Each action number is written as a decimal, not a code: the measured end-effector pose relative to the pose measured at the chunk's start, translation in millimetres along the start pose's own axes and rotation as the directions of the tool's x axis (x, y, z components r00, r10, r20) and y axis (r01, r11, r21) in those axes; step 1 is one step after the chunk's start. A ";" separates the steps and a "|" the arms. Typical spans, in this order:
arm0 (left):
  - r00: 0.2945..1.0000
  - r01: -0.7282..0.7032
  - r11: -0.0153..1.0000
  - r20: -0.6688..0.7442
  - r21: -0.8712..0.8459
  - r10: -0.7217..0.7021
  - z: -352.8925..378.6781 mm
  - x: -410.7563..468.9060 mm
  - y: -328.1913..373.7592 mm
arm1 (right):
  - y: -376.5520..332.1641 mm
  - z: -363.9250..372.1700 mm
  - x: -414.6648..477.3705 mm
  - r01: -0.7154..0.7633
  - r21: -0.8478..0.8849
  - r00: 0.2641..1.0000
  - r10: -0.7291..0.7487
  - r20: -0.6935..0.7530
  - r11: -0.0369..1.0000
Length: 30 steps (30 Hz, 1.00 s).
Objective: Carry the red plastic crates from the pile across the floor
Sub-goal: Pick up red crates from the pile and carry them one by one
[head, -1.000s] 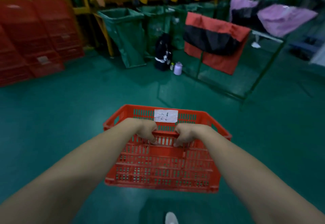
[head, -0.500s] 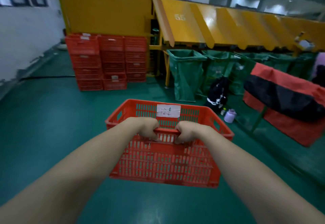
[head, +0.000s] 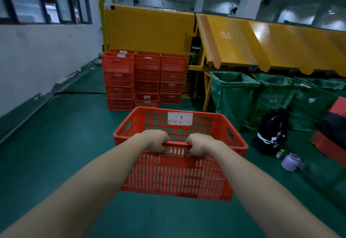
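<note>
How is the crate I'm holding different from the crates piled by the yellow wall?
The held crate is off the floor, gripped at its near rim by the left hand and right hand; the piled crates stand stacked on the green floor. The held crate is single and empty; the pile's contents are unclear. All are red slotted plastic.

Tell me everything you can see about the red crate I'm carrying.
The red crate looks like moulded plastic with slotted walls, cut-out side handles and an open top; it appears empty. A white paper label with handwriting sits on its far wall. It hangs above the green floor, near rim gripped by the left hand and right hand.
</note>
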<state>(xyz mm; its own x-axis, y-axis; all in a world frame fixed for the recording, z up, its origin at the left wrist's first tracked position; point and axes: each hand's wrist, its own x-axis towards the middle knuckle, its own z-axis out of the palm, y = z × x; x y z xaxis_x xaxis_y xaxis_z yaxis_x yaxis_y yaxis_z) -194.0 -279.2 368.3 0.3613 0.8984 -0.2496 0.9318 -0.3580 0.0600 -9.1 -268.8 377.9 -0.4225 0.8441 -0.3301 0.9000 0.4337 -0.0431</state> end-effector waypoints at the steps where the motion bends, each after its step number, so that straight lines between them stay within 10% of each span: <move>1: 1.000 0.001 1.000 -0.010 0.012 0.000 -6.7 14.5 -18.6 | -1.4 -8.5 23.0 -0.003 0.004 1.000 0.003 -0.014 1.000; 30: 0.969 0.204 0.979 -0.144 0.021 -0.199 -164.3 514.5 -368.3 | 148.3 -236.4 625.2 0.182 -0.129 0.973 -0.198 -0.122 0.975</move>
<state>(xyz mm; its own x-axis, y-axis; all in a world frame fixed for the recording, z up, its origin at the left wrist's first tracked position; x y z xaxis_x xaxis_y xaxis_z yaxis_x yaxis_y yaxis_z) -345.5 356.7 376.6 0.1699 0.9787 -0.1152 0.9849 -0.1724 -0.0123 -165.1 397.8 388.1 -0.6018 0.7739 -0.1973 0.7869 0.6168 0.0193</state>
